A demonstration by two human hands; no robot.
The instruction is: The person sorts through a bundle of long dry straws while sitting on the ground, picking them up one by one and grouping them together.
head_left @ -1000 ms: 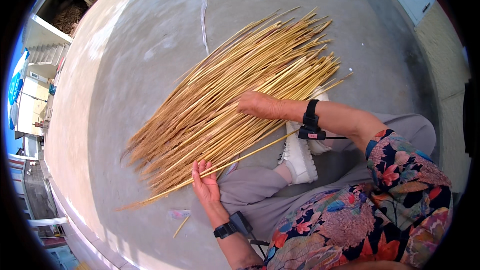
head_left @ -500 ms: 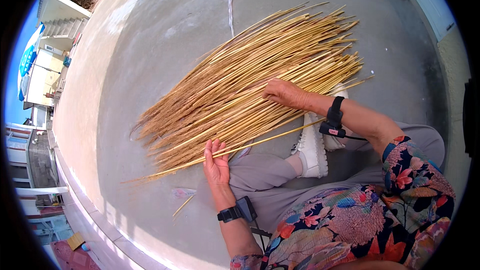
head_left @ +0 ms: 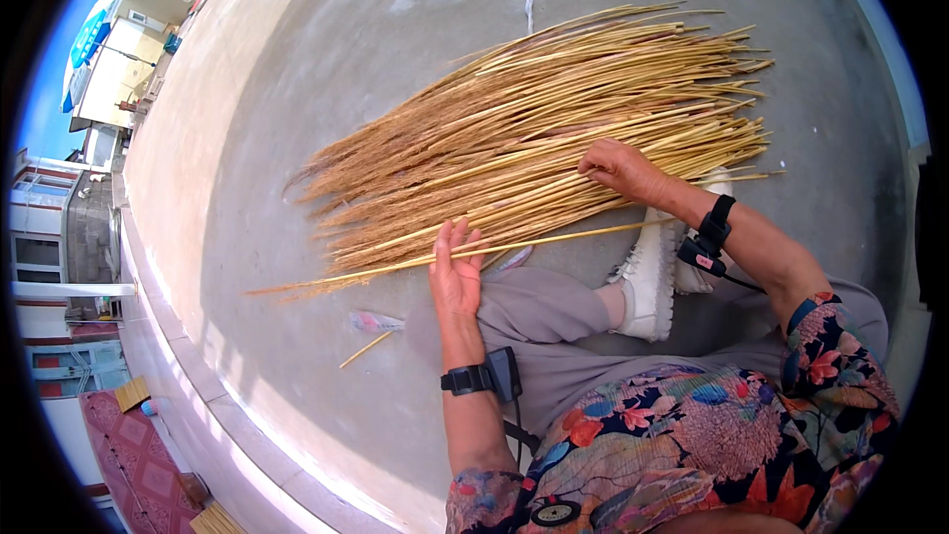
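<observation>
Left hand [head_left: 457,272]: palm up, fingers loosely parted and slightly curled, a single long stalk [head_left: 563,240] lying across them; firmness of hold cannot be told. Right hand [head_left: 625,170]: fingers bent down at the near side of the stalk heap [head_left: 534,104]; whether they pinch anything cannot be told. Heap spreads beyond both sets of fingers, brushy ends leftward. Surface: smooth grey floor [head_left: 287,138], shaded around the fingers, sunlit farther left. Nearer the body than the left fingers, slightly left: plastic scrap [head_left: 377,321], short stalk piece [head_left: 366,350]. Far left of the fingers: blue-and-white umbrella [head_left: 91,40], reddish mat [head_left: 129,445].
</observation>
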